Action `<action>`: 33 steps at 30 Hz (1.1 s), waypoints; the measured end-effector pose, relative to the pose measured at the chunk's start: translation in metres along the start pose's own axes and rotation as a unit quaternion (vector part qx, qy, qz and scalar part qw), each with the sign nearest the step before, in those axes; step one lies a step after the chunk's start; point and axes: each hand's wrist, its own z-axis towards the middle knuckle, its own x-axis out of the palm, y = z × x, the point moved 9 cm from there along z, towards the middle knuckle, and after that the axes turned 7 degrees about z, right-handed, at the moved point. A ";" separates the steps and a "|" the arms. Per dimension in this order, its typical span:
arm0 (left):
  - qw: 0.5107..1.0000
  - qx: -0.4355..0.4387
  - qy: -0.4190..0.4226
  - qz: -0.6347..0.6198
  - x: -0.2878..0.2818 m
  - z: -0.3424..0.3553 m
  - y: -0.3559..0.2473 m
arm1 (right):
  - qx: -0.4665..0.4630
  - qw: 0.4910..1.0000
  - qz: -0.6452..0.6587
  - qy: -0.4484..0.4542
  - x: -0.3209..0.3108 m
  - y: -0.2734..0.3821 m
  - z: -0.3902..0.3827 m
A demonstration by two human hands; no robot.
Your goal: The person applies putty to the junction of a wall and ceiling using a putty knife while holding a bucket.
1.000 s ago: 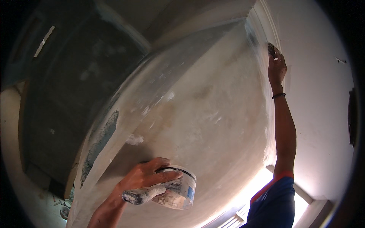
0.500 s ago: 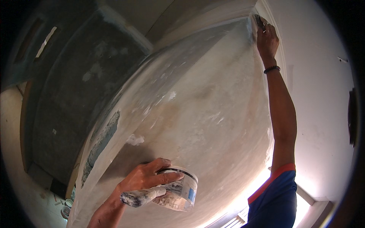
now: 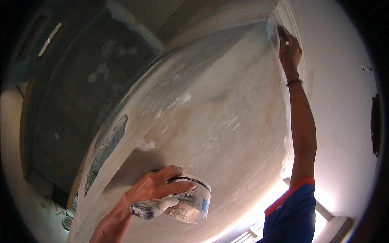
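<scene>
My left hand (image 3: 152, 187) grips a putty-smeared plastic tub (image 3: 202, 201) by its rim, close to the wall. A tool with a thick, paint-stained handle (image 3: 152, 208) is also held under that hand; its far end is hidden by the tub. High up at the right, my right hand (image 3: 291, 56) is closed round a small dark hand tool (image 3: 281, 31) at the wall's upper corner. Its working end is too blurred to make out. The wall (image 3: 227, 101) is pale and patchy, with white smears.
White trim (image 3: 289, 16) runs along the upper right, beside a plain white surface (image 3: 336, 121). A rough grey strip (image 3: 106, 154) shows bare at the wall's left edge. Dark grey wall (image 3: 81, 121) lies farther left. Small containers (image 3: 69, 216) sit low at the left.
My right hand has come slightly down and right along the corner, the dark tool still in it. My left hand keeps hold of the tub, almost unmoved. The view has shifted slightly.
</scene>
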 end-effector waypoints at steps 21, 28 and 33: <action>0.999 -0.015 -0.032 -0.031 -0.004 0.002 -0.001 | -0.118 0.974 0.005 0.194 -0.017 0.119 0.098; 1.000 -0.009 -0.010 -0.015 0.000 0.000 0.000 | -0.034 0.976 0.010 0.215 -0.004 0.104 0.103; 1.000 -0.001 -0.016 0.020 -0.006 0.002 -0.006 | -0.023 0.977 -0.032 0.207 0.015 0.097 0.102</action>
